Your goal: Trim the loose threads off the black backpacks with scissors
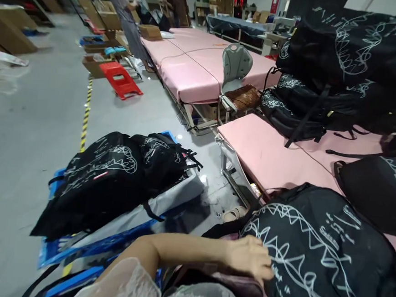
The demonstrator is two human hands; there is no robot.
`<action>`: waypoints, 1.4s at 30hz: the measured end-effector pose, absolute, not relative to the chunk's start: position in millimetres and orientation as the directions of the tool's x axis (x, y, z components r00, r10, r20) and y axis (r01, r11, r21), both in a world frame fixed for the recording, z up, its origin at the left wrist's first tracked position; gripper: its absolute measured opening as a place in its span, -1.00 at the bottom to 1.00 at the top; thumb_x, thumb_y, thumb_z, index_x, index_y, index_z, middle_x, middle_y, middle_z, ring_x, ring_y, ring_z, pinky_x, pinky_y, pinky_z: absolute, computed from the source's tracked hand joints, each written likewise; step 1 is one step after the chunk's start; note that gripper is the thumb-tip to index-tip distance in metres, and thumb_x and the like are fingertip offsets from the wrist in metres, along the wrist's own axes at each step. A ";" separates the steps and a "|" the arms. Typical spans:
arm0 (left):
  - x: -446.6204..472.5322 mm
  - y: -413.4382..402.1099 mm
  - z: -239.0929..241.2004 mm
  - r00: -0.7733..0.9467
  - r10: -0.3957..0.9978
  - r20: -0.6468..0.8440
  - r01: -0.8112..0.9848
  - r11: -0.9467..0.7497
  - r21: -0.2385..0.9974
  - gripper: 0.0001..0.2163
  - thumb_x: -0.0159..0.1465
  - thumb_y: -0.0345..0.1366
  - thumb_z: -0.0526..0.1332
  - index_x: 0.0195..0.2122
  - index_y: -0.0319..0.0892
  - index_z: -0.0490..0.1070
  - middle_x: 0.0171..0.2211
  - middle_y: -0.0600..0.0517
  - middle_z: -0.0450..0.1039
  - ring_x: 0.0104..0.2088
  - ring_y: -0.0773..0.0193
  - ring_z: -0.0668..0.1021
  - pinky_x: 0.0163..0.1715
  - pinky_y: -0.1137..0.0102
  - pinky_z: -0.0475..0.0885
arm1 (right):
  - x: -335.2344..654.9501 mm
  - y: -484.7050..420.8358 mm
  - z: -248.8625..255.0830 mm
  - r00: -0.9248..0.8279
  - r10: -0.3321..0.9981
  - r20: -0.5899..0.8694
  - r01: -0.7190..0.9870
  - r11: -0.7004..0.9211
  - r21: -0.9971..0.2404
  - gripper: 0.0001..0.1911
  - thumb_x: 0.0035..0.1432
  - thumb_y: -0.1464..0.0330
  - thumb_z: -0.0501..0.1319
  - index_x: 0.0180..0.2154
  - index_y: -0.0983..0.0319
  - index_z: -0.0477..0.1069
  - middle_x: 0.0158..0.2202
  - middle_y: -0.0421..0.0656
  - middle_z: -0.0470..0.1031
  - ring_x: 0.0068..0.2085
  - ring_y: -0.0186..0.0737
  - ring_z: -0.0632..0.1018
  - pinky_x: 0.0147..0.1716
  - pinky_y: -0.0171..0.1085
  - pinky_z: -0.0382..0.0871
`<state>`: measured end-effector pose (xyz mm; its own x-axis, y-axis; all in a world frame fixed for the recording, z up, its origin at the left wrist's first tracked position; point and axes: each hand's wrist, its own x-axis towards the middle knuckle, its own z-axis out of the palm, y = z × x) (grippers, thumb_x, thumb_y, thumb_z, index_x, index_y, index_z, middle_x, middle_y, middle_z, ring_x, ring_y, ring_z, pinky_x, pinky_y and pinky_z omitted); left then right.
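Observation:
My left hand (249,258) reaches across my lap to the near side of a black backpack (316,249) printed with white scribbles and lettering. The fingers are bent and closed on the bag's left edge. This backpack lies at the front right, partly over the pink-topped table (269,149). My right hand is not in view. To the left, more black printed backpacks (110,173) lie heaped on a blue and white bin (181,188).
Several black backpacks (327,76) are stacked on the table at the right. A grey chair (237,64) stands by a longer pink table (200,71). A red plastic piece (121,79) and cartons (95,65) are on the floor; a person (126,19) stands farther back.

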<state>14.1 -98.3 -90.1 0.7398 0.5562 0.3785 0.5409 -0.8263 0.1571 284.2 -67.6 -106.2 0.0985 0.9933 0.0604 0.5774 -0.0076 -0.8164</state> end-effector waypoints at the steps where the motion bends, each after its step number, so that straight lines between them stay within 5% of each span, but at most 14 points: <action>1: 11.4 -85.5 -81.7 0.713 0.578 0.397 0.548 -0.813 0.199 -0.75 0.22 -0.05 0.11 -0.34 -0.07 0.45 -0.50 0.08 0.38 -0.50 0.37 0.37 -0.58 0.45 0.14 | 287.5 -66.5 -105.0 0.160 0.985 0.069 0.563 -0.034 -0.826 -0.67 0.12 0.20 0.21 -0.05 0.02 0.30 -0.05 -0.14 0.36 -0.05 -0.14 0.42 -0.28 -0.20 0.43; 4: 10.0 -34.2 -47.0 0.596 0.665 0.450 0.556 -0.746 0.366 -0.65 0.17 0.04 0.12 -0.28 -0.11 0.49 -0.46 0.07 0.48 -0.44 0.36 0.44 -0.49 0.45 0.19 | 303.2 -65.0 -95.5 0.399 0.908 0.125 0.518 -0.111 -0.848 -0.66 0.20 0.14 0.09 -0.05 0.15 0.34 -0.13 -0.10 0.42 -0.19 -0.20 0.48 -0.29 -0.21 0.42; 7: 22.2 21.1 -13.2 0.466 0.805 0.366 0.597 -0.592 0.542 -0.64 0.08 0.07 0.20 -0.27 -0.07 0.52 -0.30 0.07 0.55 -0.28 0.30 0.51 -0.33 0.47 0.25 | 315.3 -62.3 -72.5 0.649 0.744 0.158 0.311 -0.070 -0.948 -0.47 0.15 0.05 0.06 -0.07 0.32 0.40 -0.47 -0.15 0.44 -0.51 -0.27 0.43 -0.55 -0.29 0.31; 11: 45.6 71.0 7.5 0.395 0.902 0.174 0.699 -0.418 0.580 -0.59 -0.02 0.13 0.24 -0.26 -0.01 0.54 -0.42 0.07 0.56 -0.32 0.19 0.53 -0.37 0.41 0.24 | 317.2 -57.9 -40.5 0.586 0.799 0.137 0.112 0.087 -0.990 -0.48 0.02 0.12 0.20 -0.07 0.34 0.43 -0.74 -0.37 0.17 -0.72 -0.47 0.15 -0.71 -0.40 0.06; 16: 54.1 89.0 3.3 0.434 0.893 0.118 0.705 -0.418 0.572 -0.55 -0.04 0.15 0.24 -0.25 -0.04 0.55 -0.45 0.00 0.55 -0.37 0.11 0.52 -0.37 0.32 0.26 | 318.5 -58.6 -34.8 0.507 0.828 0.241 0.274 0.111 -0.955 -0.57 -0.07 0.22 0.28 -0.14 0.28 0.48 -0.36 -0.12 0.52 -0.28 -0.18 0.49 -0.28 -0.24 0.37; 21: 53.1 89.0 0.3 0.428 0.898 0.099 0.708 -0.402 0.581 -0.55 -0.06 0.14 0.25 -0.26 -0.04 0.56 -0.47 -0.01 0.54 -0.37 0.11 0.51 -0.34 0.32 0.27 | 316.5 -49.4 -40.7 0.503 0.823 0.264 0.335 0.096 -0.937 -0.56 -0.04 0.22 0.25 -0.08 0.23 0.43 -0.07 -0.05 0.45 -0.16 -0.17 0.47 -0.21 -0.22 0.34; 28: 59.4 108.8 25.2 0.500 0.863 0.077 0.669 -0.441 0.598 -0.61 -0.02 0.08 0.24 -0.32 -0.09 0.56 -0.45 0.04 0.54 -0.37 0.19 0.50 -0.40 0.41 0.25 | 318.6 -18.1 -25.3 0.529 0.766 0.365 0.445 0.115 -0.888 -0.62 -0.08 0.23 0.25 -0.20 0.29 0.49 -0.27 -0.10 0.50 -0.31 -0.22 0.46 -0.28 -0.23 0.34; 42: 83.8 141.9 60.0 0.575 0.815 0.069 0.591 -0.472 0.654 -0.61 -0.01 0.06 0.21 -0.42 -0.17 0.58 -0.59 0.09 0.43 -0.49 0.32 0.41 -0.47 0.46 0.18 | 349.3 24.4 -11.1 0.621 0.686 0.379 0.318 0.222 -0.922 -0.69 -0.18 0.27 0.31 -0.35 0.33 0.51 -0.44 -0.15 0.50 -0.40 -0.23 0.47 -0.28 -0.19 0.35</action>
